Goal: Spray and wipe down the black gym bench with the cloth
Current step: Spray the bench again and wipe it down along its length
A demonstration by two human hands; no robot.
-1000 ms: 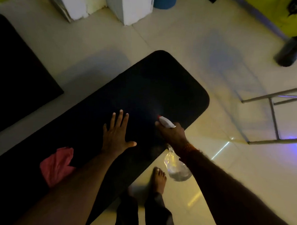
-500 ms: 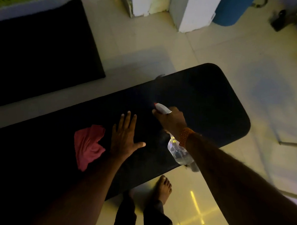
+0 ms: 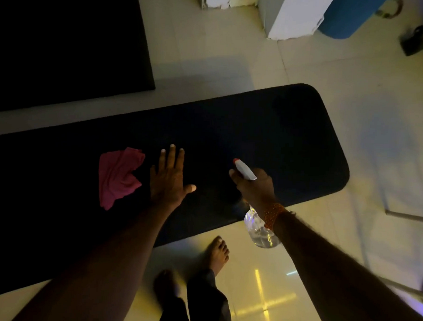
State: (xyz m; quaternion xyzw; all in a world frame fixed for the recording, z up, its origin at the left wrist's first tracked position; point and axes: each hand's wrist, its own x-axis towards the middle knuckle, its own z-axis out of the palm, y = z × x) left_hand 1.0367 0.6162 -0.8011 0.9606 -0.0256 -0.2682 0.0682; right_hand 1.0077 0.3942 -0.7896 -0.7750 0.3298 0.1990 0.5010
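The black gym bench (image 3: 279,139) runs across the middle of the head view, its rounded end at the right. A crumpled pink cloth (image 3: 117,175) lies on the pad, just left of my left hand (image 3: 168,180), which rests flat on the bench with fingers straight and thumb spread. My right hand (image 3: 255,186) grips a clear spray bottle (image 3: 260,230) by its white trigger head, red nozzle pointing up and left over the pad. The bottle's body hangs below my wrist, past the bench's near edge.
A second black pad (image 3: 65,44) lies at the upper left. White blocks (image 3: 292,15) and a blue barrel (image 3: 345,18) stand at the top. Metal frame bars (image 3: 406,217) cross the right side. My bare feet (image 3: 218,253) stand on the tiled floor below the bench.
The view has shifted left along the bench. My right hand with the bottle has moved left over the pad. The left hand stays flat and now lies close to the pink cloth.
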